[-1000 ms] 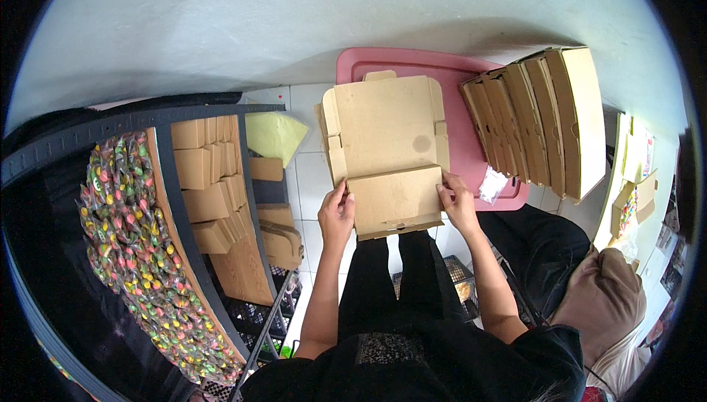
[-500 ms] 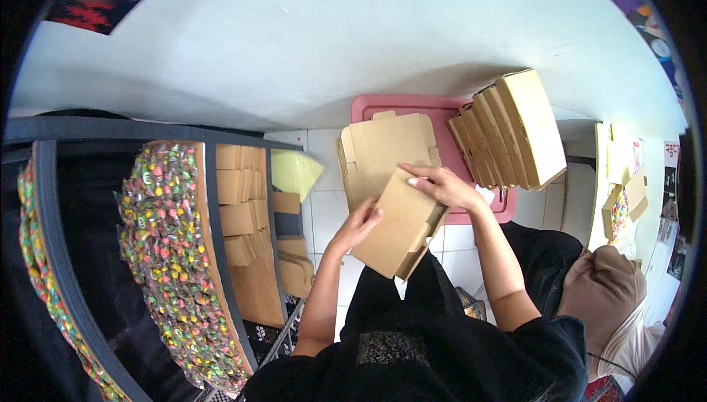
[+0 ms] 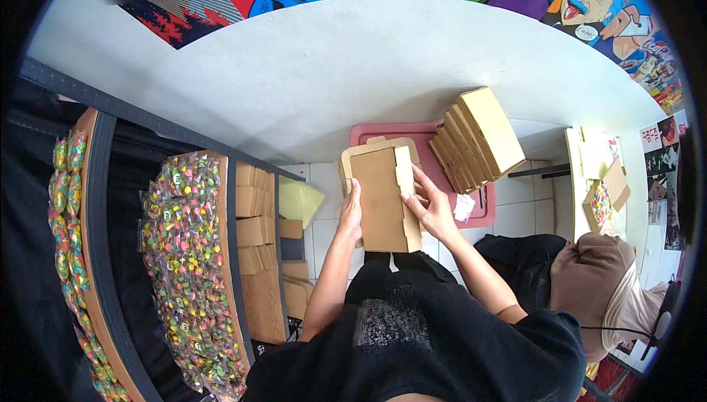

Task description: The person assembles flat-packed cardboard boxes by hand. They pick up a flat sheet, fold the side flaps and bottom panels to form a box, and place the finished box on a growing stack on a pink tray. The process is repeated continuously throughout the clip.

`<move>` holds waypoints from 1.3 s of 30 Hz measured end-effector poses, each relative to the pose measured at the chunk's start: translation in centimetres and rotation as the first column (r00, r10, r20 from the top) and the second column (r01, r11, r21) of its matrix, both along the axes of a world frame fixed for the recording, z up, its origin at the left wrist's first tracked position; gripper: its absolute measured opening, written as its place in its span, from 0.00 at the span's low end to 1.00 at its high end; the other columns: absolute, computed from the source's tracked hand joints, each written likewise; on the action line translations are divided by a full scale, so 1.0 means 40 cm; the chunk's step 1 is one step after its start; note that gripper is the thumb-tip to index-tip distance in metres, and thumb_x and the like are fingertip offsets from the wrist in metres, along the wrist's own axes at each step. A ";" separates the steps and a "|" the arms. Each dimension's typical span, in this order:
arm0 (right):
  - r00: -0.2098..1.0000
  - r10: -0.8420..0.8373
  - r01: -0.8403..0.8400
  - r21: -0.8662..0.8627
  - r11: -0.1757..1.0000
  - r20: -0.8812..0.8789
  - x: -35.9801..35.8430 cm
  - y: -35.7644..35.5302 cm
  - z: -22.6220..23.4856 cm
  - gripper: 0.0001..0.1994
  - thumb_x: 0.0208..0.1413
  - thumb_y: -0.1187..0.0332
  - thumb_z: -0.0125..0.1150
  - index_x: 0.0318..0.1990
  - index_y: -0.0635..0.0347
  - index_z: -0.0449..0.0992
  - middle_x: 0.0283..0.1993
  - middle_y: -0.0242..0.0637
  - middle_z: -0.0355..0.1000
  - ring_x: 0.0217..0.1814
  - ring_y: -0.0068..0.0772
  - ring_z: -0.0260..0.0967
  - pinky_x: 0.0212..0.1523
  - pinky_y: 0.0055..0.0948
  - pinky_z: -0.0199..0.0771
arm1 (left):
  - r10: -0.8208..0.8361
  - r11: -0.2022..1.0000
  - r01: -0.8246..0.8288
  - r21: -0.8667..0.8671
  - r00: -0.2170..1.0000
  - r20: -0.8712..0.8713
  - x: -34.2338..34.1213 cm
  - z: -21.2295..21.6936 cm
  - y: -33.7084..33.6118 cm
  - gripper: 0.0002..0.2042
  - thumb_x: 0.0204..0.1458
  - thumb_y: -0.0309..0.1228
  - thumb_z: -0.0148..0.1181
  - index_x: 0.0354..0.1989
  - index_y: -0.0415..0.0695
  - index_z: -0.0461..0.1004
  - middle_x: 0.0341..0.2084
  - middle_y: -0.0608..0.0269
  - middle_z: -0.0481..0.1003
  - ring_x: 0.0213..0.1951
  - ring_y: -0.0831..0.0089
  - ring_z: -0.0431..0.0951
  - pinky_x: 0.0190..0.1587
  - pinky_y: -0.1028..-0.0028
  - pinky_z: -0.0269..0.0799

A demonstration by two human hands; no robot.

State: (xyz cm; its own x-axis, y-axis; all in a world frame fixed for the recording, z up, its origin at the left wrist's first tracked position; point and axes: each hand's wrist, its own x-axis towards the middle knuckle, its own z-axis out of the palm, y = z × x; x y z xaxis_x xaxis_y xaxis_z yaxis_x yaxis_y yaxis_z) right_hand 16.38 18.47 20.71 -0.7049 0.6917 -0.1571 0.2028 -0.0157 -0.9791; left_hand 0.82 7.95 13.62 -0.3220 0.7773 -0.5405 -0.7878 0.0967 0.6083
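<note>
A brown cardboard box (image 3: 383, 199) is held upright in front of my body, with small tabs along its right edge. My left hand (image 3: 352, 214) grips its left side, fingers mostly behind it and thumb along the edge. At the opposite side, my right hand (image 3: 433, 209) has its fingers bent against the tabbed edge, thumb on the front. Behind the held box, a flat cardboard piece (image 3: 356, 153) with tabs lies partly hidden on a pink tabletop (image 3: 482, 218).
A leaning stack of cardboard boxes (image 3: 475, 140) stands on the pink top's right, near a small white paper (image 3: 464, 207). Shelves at left carry bagged colourful candies (image 3: 188, 255) and folded boxes (image 3: 254, 229). At right are a brown cloth-covered shape (image 3: 593, 273) and an open candy box (image 3: 604, 203).
The held box has turned from a slant to nearly upright. My right hand has moved from its top edge down to its right side. The view has shifted, showing more wall pictures.
</note>
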 end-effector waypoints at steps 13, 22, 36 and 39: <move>0.988 -0.151 0.142 0.252 0.957 0.015 0.010 -0.010 -0.010 0.25 0.61 0.72 0.48 0.66 0.61 0.56 0.49 0.57 0.72 0.51 0.37 0.73 0.53 0.30 0.67 | -0.019 1.000 0.019 -0.004 1.000 0.021 0.021 0.035 0.010 0.37 0.56 0.62 0.40 0.65 0.45 0.55 0.58 0.56 0.64 0.57 0.66 0.69 0.54 0.62 0.71; 0.993 -0.067 0.092 0.289 0.953 -0.095 0.010 -0.030 0.006 0.20 0.61 0.78 0.46 0.62 0.63 0.64 0.65 0.48 0.61 0.68 0.36 0.56 0.65 0.29 0.56 | 0.069 0.998 -0.069 0.011 0.998 0.011 0.064 0.014 0.015 0.38 0.57 0.62 0.39 0.64 0.40 0.57 0.59 0.57 0.63 0.59 0.69 0.65 0.58 0.68 0.65; 0.950 -0.287 0.308 0.212 0.927 -0.126 0.035 -0.061 -0.006 0.13 0.61 0.75 0.50 0.52 0.65 0.70 0.55 0.43 0.72 0.55 0.31 0.71 0.52 0.27 0.71 | 0.165 0.983 -0.178 -0.053 0.968 -0.187 0.099 0.048 0.035 0.38 0.60 0.60 0.37 0.62 0.33 0.57 0.59 0.53 0.64 0.59 0.67 0.64 0.61 0.68 0.60; 0.940 -0.294 0.314 0.101 0.944 -0.171 0.023 -0.075 0.009 0.12 0.60 0.76 0.53 0.50 0.66 0.72 0.58 0.45 0.69 0.57 0.31 0.69 0.55 0.29 0.71 | 0.184 0.981 -0.194 -0.026 0.959 -0.216 0.092 0.010 0.025 0.36 0.59 0.59 0.39 0.64 0.40 0.56 0.58 0.56 0.64 0.59 0.67 0.64 0.59 0.67 0.62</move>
